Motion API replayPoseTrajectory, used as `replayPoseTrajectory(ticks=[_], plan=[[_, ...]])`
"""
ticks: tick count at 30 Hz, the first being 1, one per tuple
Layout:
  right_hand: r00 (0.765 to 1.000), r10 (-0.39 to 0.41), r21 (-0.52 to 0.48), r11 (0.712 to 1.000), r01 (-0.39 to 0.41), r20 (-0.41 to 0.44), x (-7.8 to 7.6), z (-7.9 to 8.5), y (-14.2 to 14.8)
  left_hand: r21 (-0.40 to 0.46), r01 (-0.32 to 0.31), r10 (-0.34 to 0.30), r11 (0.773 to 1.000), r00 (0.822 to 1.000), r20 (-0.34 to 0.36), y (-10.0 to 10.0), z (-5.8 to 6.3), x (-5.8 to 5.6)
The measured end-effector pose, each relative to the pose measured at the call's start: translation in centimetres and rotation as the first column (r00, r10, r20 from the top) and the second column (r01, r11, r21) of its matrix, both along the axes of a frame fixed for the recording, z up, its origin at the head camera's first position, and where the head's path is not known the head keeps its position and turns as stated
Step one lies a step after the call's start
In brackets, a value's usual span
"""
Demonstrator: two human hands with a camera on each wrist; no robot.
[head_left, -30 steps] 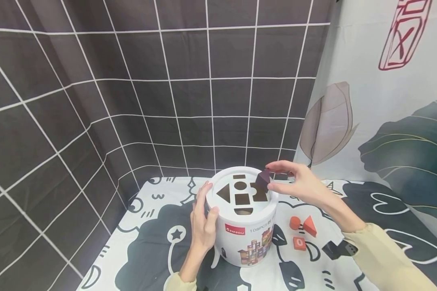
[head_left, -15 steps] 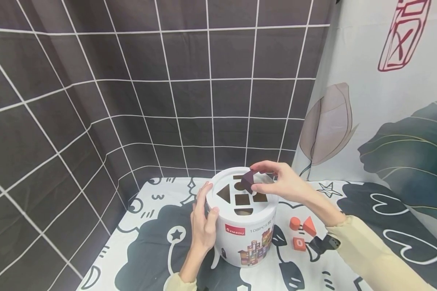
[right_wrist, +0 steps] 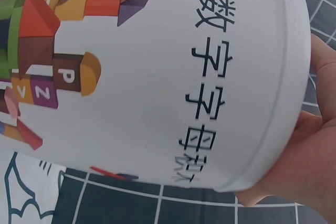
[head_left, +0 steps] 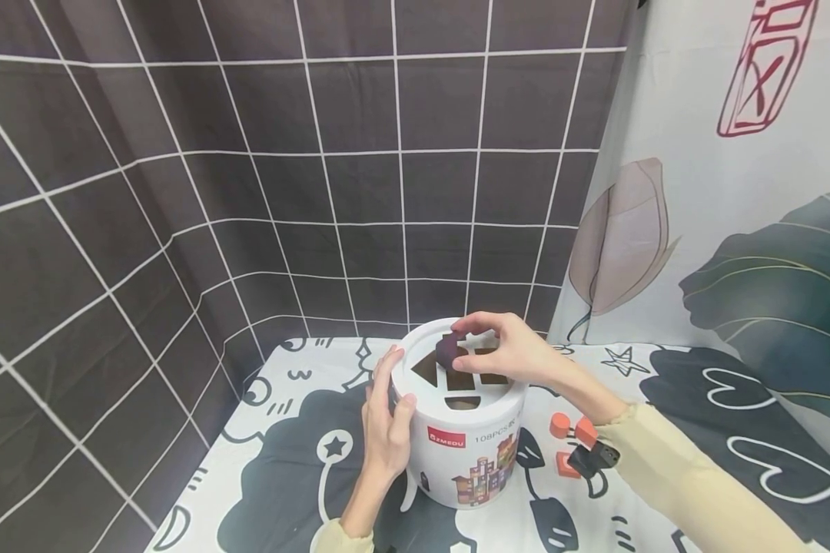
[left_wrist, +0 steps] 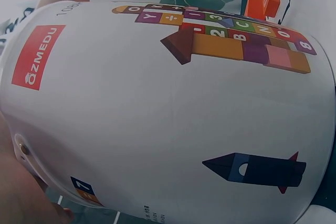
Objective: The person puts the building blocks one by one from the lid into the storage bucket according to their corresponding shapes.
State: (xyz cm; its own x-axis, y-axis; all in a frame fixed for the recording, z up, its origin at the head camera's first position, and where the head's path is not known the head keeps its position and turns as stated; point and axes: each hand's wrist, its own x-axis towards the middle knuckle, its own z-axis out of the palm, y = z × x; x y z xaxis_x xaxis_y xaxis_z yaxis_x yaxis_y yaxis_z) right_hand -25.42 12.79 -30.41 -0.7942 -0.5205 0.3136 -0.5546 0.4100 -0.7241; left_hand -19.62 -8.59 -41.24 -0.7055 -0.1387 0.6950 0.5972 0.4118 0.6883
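While the left hand (head_left: 387,422) rests against the white bucket (head_left: 466,418) at nine o'clock, its fingers fairly straight along the rim and its thumb spread apart toward eight, the right hand (head_left: 513,349) is over the lid (head_left: 430,395) at about two o'clock, pinching a dark purple block (head_left: 446,351) between thumb and fingertips, parted only as far as the block itself. The left hand has nothing in its grasp beyond its touch on the bucket. The block sits a little toward eleven from the lid's centre, just beside the triangle hole (head_left: 423,372); whether it touches the lid I cannot tell. A square hole (head_left: 459,380) lies just past the block toward five, a half-round hole (head_left: 463,402) is near the rim at six, and another hole (head_left: 493,378) at three is partly covered by the right hand. On the patterned cloth (head_left: 283,438), toward four o'clock from the bucket, are a round red block (head_left: 559,425), a second red block (head_left: 585,432) and a third red block (head_left: 566,464), the last two partly hidden by a black device (head_left: 593,458) at the right sleeve (head_left: 692,468). A dark grid curtain (head_left: 346,184) hangs behind at twelve.
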Motion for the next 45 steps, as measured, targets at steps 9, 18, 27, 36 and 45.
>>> replayPoseTrajectory(ticks=[9, 18, 27, 36, 45], plan=[[0.999, 0.030, 0.049, 0.998, -0.028, -0.029, -0.1, 0.0, -1.4, 0.000, 0.007, -0.007, 1.000, 1.000, 0.003, 0.0, -0.2, 0.0], [0.997, 0.044, 0.075, 0.996, -0.040, -0.057, -0.3, -0.1, -2.4, -0.004, 0.012, -0.012, 1.000, 1.000, -0.009, -0.1, -0.1, -0.1], [0.999, 0.035, 0.102, 0.994, -0.032, -0.029, -0.2, -0.2, -2.6, -0.006, 0.007, -0.007, 1.000, 1.000, -0.004, -0.1, 0.0, 0.0], [0.997, 0.057, 0.111, 0.993, -0.052, -0.048, 0.0, -0.2, -2.3, -0.003, 0.007, -0.007, 1.000, 1.000, -0.002, -0.1, -0.1, 0.0], [0.997, -0.017, -0.010, 1.000, 0.016, -0.080, -0.2, 0.6, 0.5, 0.009, 0.006, -0.006, 1.000, 1.000, -0.007, 0.0, -0.2, -0.1]])
